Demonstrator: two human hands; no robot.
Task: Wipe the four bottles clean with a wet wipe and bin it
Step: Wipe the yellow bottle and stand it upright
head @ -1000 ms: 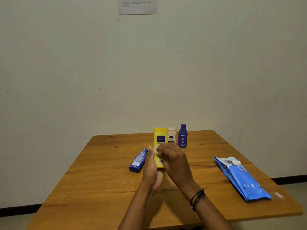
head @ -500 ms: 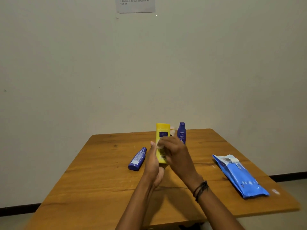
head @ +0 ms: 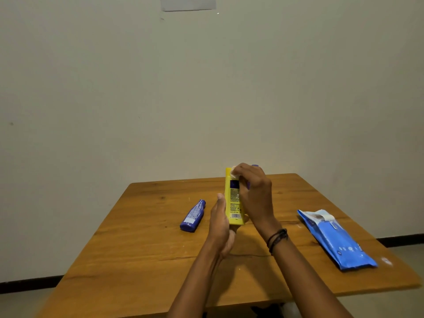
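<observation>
A person's two arms reach over a wooden bench (head: 137,249) set against a plain wall. The left grip (head: 220,223) holds a yellow bottle (head: 234,203) upright above the middle of the bench, thumb along the bottle's left side and fingers hidden behind it. The right grip (head: 254,193) is curled round a bunched white wipe (head: 233,172), pressing it to the bottle's top, with dark bands (head: 277,239) on the wrist. Left of the hands, a blue bottle (head: 192,215) lies on its side on the bench. A blue cap (head: 255,165) peeks out just behind the right grip; its bottle is hidden. On the right, well apart, lies a blue wipe pack (head: 335,239), flap peeled back. A paper sheet (head: 188,3) hangs high on the wall.
</observation>
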